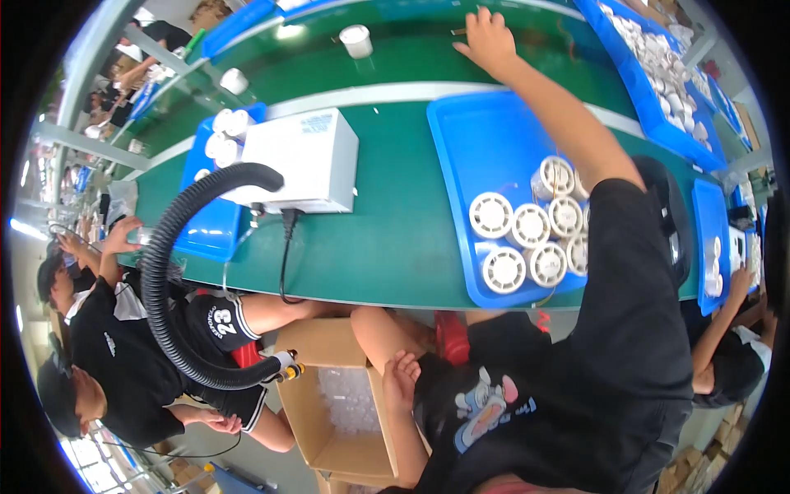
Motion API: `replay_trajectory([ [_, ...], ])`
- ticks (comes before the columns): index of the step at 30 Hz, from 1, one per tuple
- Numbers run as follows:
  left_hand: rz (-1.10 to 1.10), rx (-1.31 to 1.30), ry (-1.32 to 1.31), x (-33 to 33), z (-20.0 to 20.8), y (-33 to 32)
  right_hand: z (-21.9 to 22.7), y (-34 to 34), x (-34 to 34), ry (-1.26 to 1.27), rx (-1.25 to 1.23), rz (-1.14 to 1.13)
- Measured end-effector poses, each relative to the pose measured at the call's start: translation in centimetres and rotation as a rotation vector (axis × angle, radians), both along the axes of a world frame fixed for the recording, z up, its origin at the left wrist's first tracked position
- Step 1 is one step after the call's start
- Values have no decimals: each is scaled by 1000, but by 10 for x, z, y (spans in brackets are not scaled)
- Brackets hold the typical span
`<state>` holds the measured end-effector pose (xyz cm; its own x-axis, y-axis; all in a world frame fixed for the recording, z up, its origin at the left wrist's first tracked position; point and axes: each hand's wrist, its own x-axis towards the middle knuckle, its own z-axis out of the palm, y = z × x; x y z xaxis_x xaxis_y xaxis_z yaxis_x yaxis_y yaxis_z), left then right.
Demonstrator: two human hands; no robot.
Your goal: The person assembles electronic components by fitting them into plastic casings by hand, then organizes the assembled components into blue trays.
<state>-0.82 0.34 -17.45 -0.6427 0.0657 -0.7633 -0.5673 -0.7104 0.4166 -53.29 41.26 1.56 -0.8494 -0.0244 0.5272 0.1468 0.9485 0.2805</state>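
Observation:
My right hand (491, 39) is stretched far over the green conveyor belt (411, 41), palm down with its fingers apart. Beside its fingertips lies a small thin piece (458, 32), too small to name. My left hand (401, 379) rests low by my lap, fingers loosely bent and apart, with nothing visible in it. Under my right arm, a blue tray (469, 136) on the green table holds several white round slotted housings (531, 225), some with thin wires. A white cup-shaped part (356, 41) rides on the belt left of my right hand.
A white box-shaped machine (300, 160) with a black corrugated hose (156, 272) stands at left, by another blue tray (216, 239). An open carton (296, 354) sits below the table edge. A blue bin (634, 78) of white parts is at far right. Co-workers sit on both sides.

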Motion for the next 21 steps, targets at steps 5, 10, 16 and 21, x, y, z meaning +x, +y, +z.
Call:
replay_trajectory([
  [5,-18,-2,34,-3,-4,5,64,-39,63,-501,-230,-58],
  [10,177,0,60,36,-1,-18,90,-107,212,-552,-201,556],
  [16,287,-622,38,88,-51,-64,82,-93,278,-868,-179,591],
  [21,37,-1302,-348,156,-128,-142,105,-111,274,-765,-122,638],
])
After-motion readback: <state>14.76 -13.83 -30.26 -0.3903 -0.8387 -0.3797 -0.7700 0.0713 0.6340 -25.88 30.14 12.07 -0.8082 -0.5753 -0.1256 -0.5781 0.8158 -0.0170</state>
